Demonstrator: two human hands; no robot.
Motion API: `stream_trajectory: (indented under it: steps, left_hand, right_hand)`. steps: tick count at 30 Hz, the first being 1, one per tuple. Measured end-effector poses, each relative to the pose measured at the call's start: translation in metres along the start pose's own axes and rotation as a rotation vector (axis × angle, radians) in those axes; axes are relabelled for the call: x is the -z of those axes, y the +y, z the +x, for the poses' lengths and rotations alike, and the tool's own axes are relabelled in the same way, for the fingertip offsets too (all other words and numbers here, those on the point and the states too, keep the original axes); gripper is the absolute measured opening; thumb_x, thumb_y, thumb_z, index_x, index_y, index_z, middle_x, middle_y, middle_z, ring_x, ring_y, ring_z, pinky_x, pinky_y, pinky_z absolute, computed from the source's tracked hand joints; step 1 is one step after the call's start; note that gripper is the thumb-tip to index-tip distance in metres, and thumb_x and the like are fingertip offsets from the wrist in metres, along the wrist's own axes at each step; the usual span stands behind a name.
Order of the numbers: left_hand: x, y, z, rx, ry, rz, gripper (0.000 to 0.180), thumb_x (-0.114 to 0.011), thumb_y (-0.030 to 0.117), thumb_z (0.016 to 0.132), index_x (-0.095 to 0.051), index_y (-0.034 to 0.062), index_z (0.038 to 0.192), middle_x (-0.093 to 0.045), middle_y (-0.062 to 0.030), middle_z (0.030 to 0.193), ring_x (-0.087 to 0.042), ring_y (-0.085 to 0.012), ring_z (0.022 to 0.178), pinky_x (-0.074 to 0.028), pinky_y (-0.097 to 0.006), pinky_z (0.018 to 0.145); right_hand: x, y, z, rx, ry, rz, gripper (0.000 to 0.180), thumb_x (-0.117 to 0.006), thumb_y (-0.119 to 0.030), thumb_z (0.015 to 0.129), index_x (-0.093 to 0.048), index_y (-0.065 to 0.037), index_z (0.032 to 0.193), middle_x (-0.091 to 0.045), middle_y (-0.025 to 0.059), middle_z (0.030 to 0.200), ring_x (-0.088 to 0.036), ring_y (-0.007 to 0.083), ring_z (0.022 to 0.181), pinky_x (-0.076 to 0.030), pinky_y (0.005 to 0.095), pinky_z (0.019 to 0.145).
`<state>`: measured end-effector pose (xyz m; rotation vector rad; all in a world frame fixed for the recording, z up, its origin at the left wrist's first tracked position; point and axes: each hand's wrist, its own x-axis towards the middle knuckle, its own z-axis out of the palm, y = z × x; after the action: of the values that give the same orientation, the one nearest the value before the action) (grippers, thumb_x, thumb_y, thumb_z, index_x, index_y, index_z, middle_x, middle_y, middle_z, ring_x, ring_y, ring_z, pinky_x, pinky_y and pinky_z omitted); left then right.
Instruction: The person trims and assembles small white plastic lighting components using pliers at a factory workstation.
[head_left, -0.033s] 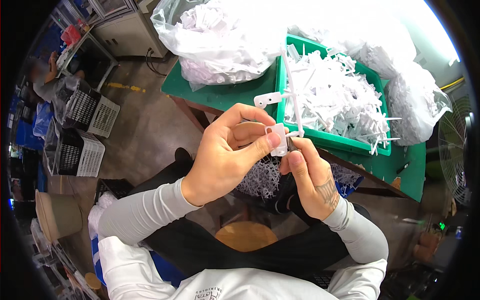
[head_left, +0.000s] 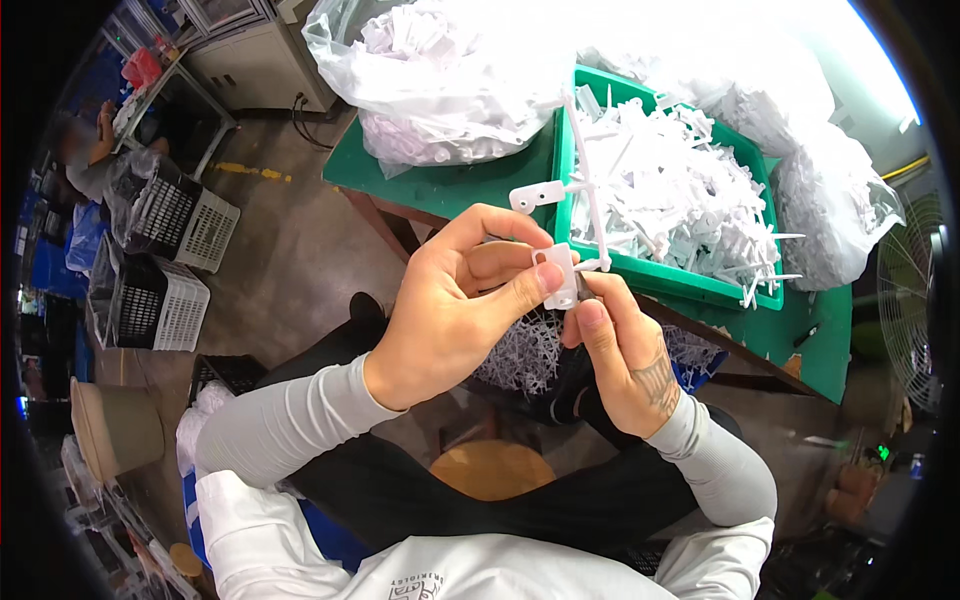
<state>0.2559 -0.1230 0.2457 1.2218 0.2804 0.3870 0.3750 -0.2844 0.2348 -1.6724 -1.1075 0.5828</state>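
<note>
Both of my hands are raised in front of me over my lap. My left hand (head_left: 460, 305) pinches a small flat white plastic piece (head_left: 560, 275) between thumb and forefinger. That piece is attached to a white plastic sprue (head_left: 588, 190) with a second tab sticking out to the left. My right hand (head_left: 622, 350) grips the sprue's lower end right beside the piece, fingertips touching my left thumb. Behind them stands a green bin (head_left: 662, 273) heaped with several white sprues.
The bin rests on a green table (head_left: 450, 185) with clear bags of white parts (head_left: 440, 80), (head_left: 830, 210). A pile of white scraps (head_left: 525, 355) lies below my hands. Plastic crates (head_left: 165, 260) stand on the floor left, a fan (head_left: 915, 300) right, another person (head_left: 85, 150) far left.
</note>
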Motion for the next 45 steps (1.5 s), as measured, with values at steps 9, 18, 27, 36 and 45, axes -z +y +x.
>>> stream_trajectory:
  steps: [9,18,27,36,45]
  left_hand:
    - [-0.005,-0.003,-0.003,0.048,0.017,-0.082,0.025,-0.066,0.007,0.095,-0.053,0.0029,0.115,-0.069,-0.0185,0.115,-0.066,-0.0180,0.108,-0.054,-0.031,0.094]
    - [-0.017,-0.014,-0.005,-0.023,0.194,-0.061,0.023,-0.062,0.016,0.100,-0.053,0.0033,0.116,-0.069,-0.0103,0.105,-0.063,-0.0093,0.085,-0.051,-0.023,0.074]
    - [-0.016,0.001,-0.005,0.209,0.118,-0.223,0.038,-0.045,0.039,0.106,-0.055,0.0029,0.117,-0.059,-0.0039,0.092,-0.064,-0.0112,0.070,-0.056,-0.026,0.059]
    - [-0.007,0.000,-0.001,-0.023,0.195,0.110,0.027,-0.056,0.024,0.103,-0.058,0.0006,0.116,-0.066,-0.0085,0.094,-0.065,-0.0107,0.072,-0.057,-0.025,0.063]
    - [-0.015,0.000,-0.015,-0.013,0.058,0.111,0.022,-0.056,0.020,0.103,-0.060,-0.0004,0.110,-0.069,-0.0108,0.093,-0.066,-0.0119,0.069,-0.057,-0.025,0.059]
  right_hand:
    - [0.003,-0.005,-0.002,-0.121,-0.064,-0.038,0.029,-0.044,-0.025,0.107,-0.053,-0.001,0.120,-0.059,0.0128,0.078,-0.060,0.0228,0.066,-0.048,0.0334,0.064]
    - [0.003,-0.011,-0.002,-0.135,-0.040,-0.126,0.029,-0.044,-0.026,0.107,-0.053,-0.002,0.121,-0.060,0.0166,0.076,-0.063,0.0314,0.066,-0.048,0.0366,0.062]
    - [0.004,-0.003,-0.003,0.047,-0.036,-0.368,0.024,-0.051,-0.019,0.103,-0.053,-0.002,0.122,-0.065,0.0199,0.083,-0.067,0.0385,0.071,-0.051,0.0409,0.060]
    - [0.011,-0.008,-0.012,0.039,-0.007,-0.157,0.039,-0.040,-0.026,0.107,-0.038,0.002,0.135,-0.061,0.0083,0.076,-0.054,0.0108,0.064,-0.044,0.0254,0.064]
    - [0.013,-0.005,0.000,0.062,-0.019,-0.148,0.042,-0.048,-0.017,0.104,-0.037,0.001,0.141,-0.061,0.0094,0.070,-0.062,0.0214,0.057,-0.046,0.0321,0.055]
